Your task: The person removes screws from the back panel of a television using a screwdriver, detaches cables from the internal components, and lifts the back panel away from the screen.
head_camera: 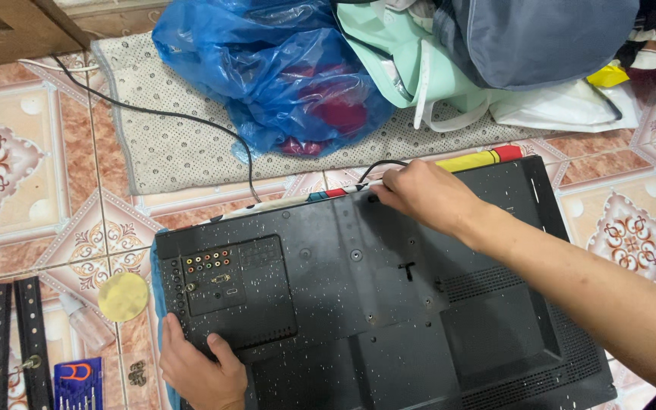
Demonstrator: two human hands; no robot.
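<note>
Television (389, 304), black, back panel up, paint-speckled, flat on the tiled floor (9, 167). Left hand (199, 368): my grip clamps its near left corner. Right hand (427, 196): fingers pinch a black cable (248, 156) at its far edge.

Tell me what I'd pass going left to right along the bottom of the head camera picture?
Two black metal brackets → blue screwdriver set → yellow disc → left hand gripping the television's edge → black television back → right forearm.
</note>
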